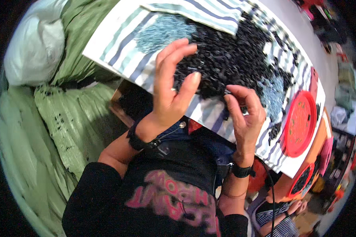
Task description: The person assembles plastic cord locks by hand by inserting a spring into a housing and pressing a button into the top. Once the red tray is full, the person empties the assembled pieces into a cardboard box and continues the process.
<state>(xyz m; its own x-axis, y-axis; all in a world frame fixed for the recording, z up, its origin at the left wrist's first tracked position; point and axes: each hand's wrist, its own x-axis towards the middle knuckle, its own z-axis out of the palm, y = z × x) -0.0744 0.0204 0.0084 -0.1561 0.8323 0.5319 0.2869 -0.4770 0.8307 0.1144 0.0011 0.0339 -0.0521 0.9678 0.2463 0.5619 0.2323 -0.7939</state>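
My left hand (171, 77) is held over the near left edge of a heap of small black pieces (229, 51), its thumb and fingers spread apart with nothing held between them. My right hand (247, 112) is closed in a pinch at the heap's near edge. A tiny dark bit shows at those fingertips, too small to name. Slim light-blue pieces lie in one pile (164, 32) left of the heap and another pile (272, 94) to its right. Striped cloth (209, 114) is spread beneath everything on the table.
A red round tray (300, 124) with a few small bits sits at the table's right. Green sacks (63, 126) and a whitish sack (35, 47) crowd the left. At lower right, an orange-rimmed container (302, 179) holds black pieces, near another person's hands (296, 207).
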